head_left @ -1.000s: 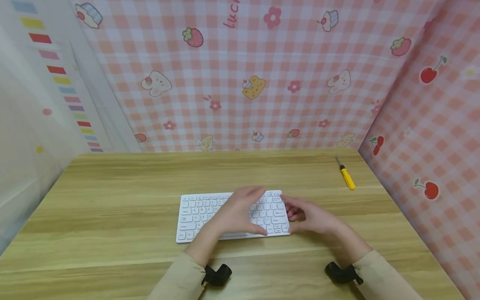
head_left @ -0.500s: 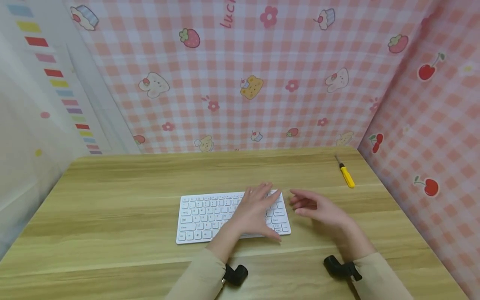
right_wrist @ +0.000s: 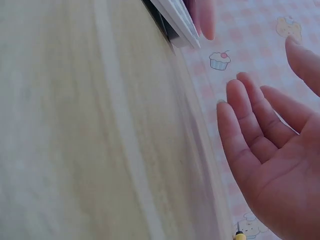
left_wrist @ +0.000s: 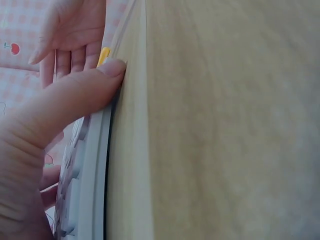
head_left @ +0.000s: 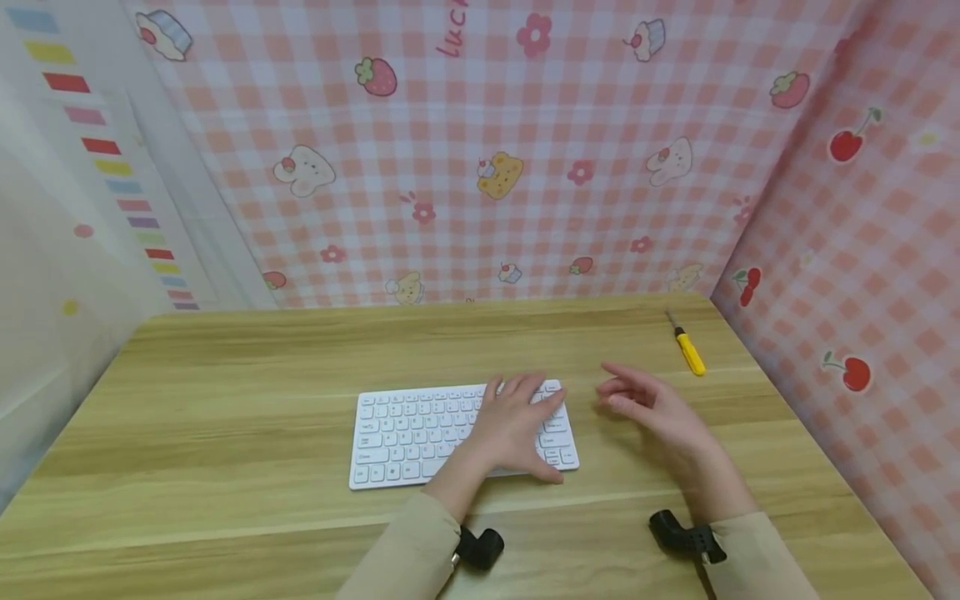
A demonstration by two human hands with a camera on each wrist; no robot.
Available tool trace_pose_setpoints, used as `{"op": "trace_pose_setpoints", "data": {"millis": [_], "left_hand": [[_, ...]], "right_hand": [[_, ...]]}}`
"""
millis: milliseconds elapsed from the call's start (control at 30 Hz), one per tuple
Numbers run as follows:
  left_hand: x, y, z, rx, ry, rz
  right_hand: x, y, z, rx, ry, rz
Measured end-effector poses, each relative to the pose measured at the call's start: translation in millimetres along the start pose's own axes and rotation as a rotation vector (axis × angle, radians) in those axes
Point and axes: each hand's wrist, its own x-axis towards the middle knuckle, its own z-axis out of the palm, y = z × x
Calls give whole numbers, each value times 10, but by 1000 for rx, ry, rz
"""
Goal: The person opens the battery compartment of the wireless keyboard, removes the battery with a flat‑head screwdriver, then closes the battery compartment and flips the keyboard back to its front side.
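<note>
A white keyboard (head_left: 420, 433) lies on the wooden table, keys facing up. My left hand (head_left: 513, 425) spans its right part from above, the fingers at the back edge and the thumb at the front edge. Close up in the left wrist view, the thumb (left_wrist: 75, 100) lies across the keyboard's front rim (left_wrist: 97, 175). Several keys are hidden under that hand. My right hand (head_left: 652, 408) is off to the right of the keyboard, its fingers loosely bent with nothing in them. Its palm (right_wrist: 290, 170) shows bare in the right wrist view.
A screwdriver (head_left: 689, 352) with a yellow handle lies at the table's back right. Behind the wooden table (head_left: 225, 358) hangs a pink checked cloth (head_left: 420, 125), and another (head_left: 885, 275) covers the right side.
My left hand has moved right along the keyboard, its thumb now at the front edge. My right hand has left the keyboard's right end and drawn away to the right.
</note>
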Motion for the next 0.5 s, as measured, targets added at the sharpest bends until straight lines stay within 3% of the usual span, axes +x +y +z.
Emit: {"op": "trace_pose_setpoints", "data": {"millis": [133, 233, 333, 500], "left_hand": [[-10, -2, -19, 1, 23, 23], [-10, -9, -112, -18, 39, 41], [-5, -23, -330, -84, 53, 47], [-19, -58, -814, -253, 94, 45]], "right_hand": [[-17, -10, -5, 73, 38, -31], [-36, -21, -13, 120, 80, -65], [-42, -36, -27, 183, 97, -95], [-26, -115, -19, 305, 61, -114]]}}
